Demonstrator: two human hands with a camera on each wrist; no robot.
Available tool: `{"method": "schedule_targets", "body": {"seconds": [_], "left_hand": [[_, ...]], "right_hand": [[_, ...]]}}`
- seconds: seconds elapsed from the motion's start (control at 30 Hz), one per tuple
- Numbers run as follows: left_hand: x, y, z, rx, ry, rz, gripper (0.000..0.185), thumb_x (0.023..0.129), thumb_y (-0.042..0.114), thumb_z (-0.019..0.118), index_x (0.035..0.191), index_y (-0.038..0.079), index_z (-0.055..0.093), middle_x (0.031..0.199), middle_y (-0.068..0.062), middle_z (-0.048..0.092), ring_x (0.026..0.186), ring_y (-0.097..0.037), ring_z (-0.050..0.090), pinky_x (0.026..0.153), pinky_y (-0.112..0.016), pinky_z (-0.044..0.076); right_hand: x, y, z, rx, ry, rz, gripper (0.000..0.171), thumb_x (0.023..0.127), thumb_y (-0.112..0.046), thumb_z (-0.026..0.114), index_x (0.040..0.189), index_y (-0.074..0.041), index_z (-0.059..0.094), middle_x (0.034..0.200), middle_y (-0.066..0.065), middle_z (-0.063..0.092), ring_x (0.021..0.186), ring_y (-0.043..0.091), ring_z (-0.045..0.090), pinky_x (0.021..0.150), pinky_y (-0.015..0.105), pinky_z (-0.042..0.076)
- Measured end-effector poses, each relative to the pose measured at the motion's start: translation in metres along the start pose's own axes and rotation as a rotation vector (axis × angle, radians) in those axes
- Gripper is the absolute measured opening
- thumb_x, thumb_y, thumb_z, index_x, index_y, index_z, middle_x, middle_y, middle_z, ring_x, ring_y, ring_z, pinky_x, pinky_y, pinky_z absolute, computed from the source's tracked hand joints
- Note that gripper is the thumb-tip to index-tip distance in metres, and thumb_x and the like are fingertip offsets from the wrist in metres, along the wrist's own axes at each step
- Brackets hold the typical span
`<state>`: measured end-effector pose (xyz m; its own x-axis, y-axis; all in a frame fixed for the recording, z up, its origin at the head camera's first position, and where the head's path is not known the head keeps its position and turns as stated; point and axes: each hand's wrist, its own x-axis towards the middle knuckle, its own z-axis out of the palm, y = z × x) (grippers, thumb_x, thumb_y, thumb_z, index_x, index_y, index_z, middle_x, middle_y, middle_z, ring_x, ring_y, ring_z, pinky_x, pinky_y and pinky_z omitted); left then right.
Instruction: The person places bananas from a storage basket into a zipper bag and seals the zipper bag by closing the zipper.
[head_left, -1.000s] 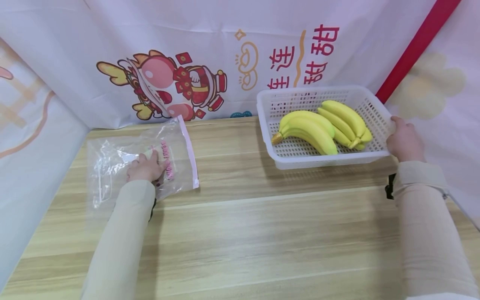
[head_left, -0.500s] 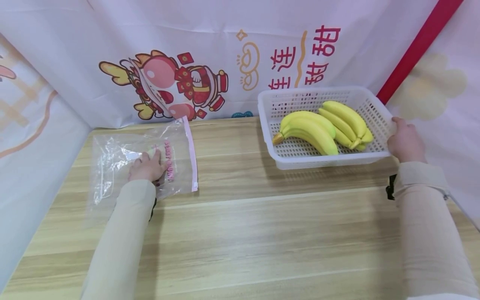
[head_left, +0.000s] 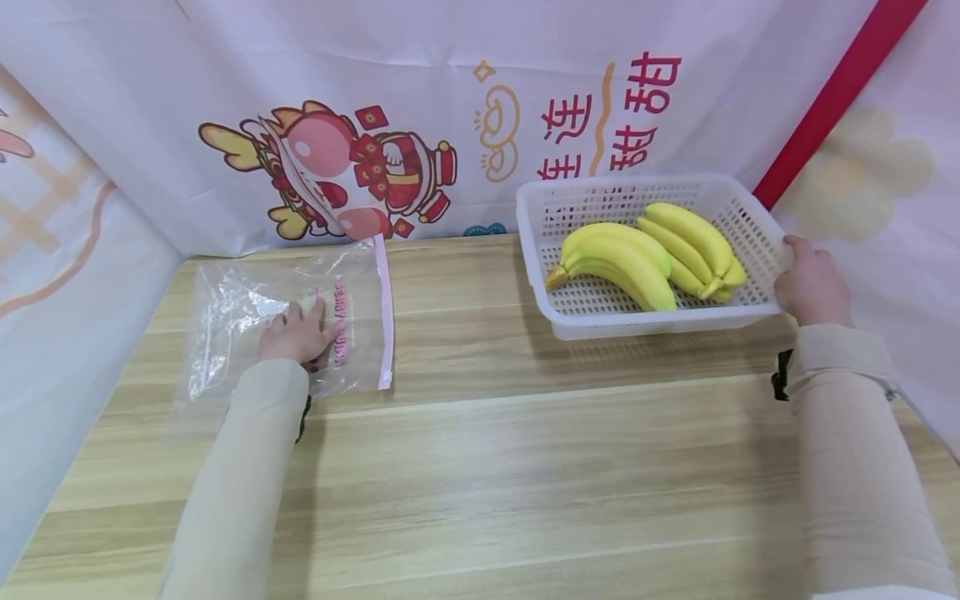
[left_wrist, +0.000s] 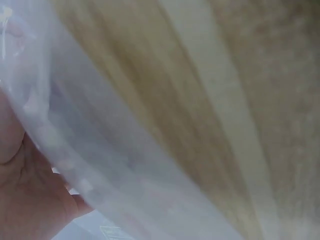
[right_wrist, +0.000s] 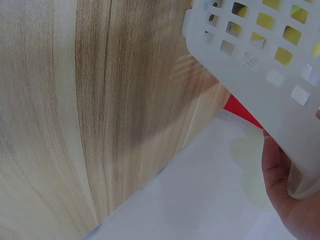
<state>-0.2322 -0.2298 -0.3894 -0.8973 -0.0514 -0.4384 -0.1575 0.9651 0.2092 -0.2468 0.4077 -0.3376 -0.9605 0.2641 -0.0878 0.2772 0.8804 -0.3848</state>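
A clear plastic zip bag point(head_left: 232, 321) with a pink seal strip and pink lettering lies flat at the back left of the wooden table point(head_left: 525, 467). My left hand point(head_left: 295, 332) rests on it with its fingers laid flat, pressing it down. In the left wrist view the bag point(left_wrist: 125, 165) lies blurred over the wood beside my palm point(left_wrist: 25, 200). At the back right stands a white perforated basket point(head_left: 540, 208) with two bunches of yellow bananas point(head_left: 645, 254) in it. My right hand point(head_left: 808, 283) grips the basket's right rim, fingers curled round the basket edge point(right_wrist: 260, 85).
Printed cloth walls close in the table at the back and on both sides, with a red stripe point(head_left: 832, 92) behind the basket. Bare wood runs from the middle of the table to its near edge.
The bag has slid and turned slightly under my left hand, its pink seal edge now more upright. The right hand and the basket have stayed in place.
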Motion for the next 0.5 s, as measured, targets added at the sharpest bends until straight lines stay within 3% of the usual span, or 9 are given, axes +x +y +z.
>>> {"method": "schedule_targets", "body": {"seconds": [0.5], "left_hand": [[0.0048, 0.0005, 0.0009, -0.002, -0.018, 0.047, 0.075, 0.1, 0.053, 0.026, 0.153, 0.009, -0.004, 0.152, -0.035, -0.013, 0.138, -0.059, -0.008, 0.113, -0.068, -0.004]], "right_hand": [[-0.0021, -0.0018, -0.0004, 0.001, -0.007, 0.006, 0.067, 0.09, -0.002, 0.033, 0.151, 0.001, 0.005, 0.132, 0.044, 0.029, 0.108, 0.05, 0.035, 0.092, 0.065, 0.033]]}}
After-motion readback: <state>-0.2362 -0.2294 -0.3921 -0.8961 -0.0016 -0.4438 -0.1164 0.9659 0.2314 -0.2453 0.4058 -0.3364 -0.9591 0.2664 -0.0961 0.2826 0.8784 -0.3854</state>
